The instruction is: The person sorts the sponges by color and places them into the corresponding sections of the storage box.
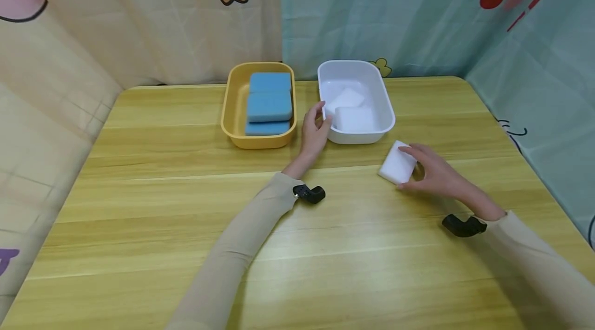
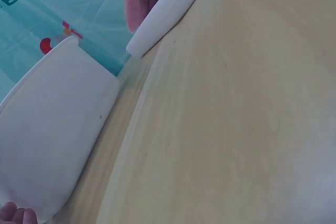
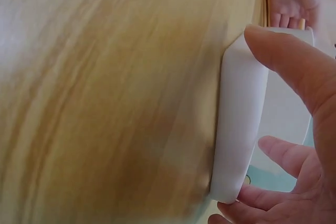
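Observation:
My right hand grips a white sponge block across its edges, thumb at the near end and fingers at the far end. In the right wrist view the sponge lies flat against the tabletop. At the left side of a white plastic bin is my left hand, its relaxed fingers and thumb touching the rim and wall. Two white sponges show inside that bin. Only a few left fingertips appear in the left wrist view, by the bin's wall.
A yellow bin holding several blue sponges stands left of the white one. Both sit near the back edge of the wooden table. Patterned curtains hang behind and along the sides.

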The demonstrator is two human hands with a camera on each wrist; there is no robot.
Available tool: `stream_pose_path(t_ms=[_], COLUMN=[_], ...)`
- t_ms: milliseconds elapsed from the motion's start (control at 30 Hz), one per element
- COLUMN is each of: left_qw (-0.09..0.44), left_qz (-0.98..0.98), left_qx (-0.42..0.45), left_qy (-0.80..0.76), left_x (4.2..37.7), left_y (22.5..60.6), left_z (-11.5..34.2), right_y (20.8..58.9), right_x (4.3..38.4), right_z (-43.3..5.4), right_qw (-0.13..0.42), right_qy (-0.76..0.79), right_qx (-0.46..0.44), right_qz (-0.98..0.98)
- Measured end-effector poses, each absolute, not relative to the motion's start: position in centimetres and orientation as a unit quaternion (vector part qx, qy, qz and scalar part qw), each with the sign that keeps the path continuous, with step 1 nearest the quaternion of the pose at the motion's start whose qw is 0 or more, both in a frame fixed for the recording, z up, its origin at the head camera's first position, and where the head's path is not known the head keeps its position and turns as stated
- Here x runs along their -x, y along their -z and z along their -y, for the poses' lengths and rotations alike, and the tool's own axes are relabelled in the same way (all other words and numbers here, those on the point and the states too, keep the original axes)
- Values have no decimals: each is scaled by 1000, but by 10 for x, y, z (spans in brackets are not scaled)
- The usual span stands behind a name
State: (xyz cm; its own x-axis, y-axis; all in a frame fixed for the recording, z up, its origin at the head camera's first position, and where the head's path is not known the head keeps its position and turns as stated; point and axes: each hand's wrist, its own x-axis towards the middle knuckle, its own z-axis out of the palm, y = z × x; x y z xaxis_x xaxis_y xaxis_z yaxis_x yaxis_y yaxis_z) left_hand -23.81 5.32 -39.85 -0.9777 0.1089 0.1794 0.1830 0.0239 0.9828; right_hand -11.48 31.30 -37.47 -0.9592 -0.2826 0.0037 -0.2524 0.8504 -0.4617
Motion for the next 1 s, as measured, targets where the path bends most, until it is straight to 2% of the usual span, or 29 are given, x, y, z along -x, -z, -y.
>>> stream_pose_path(t_ms=[267,500,1000], left_qw=[29,27,24], left_qz=[715,717,715], left_qx=[105,101,103], left_qy=[691,689,691], left_x=[239,239,242], left_y=[397,398,399], left_z=[-54,-54,-53], right_y=[378,375,339], right_x=[115,111,105], right_z=[-313,-315,-309], right_qw=[5,6,-68], right_qy=[226,220,222], right_qx=[146,135,125], right_qz=[-963,-966,-965])
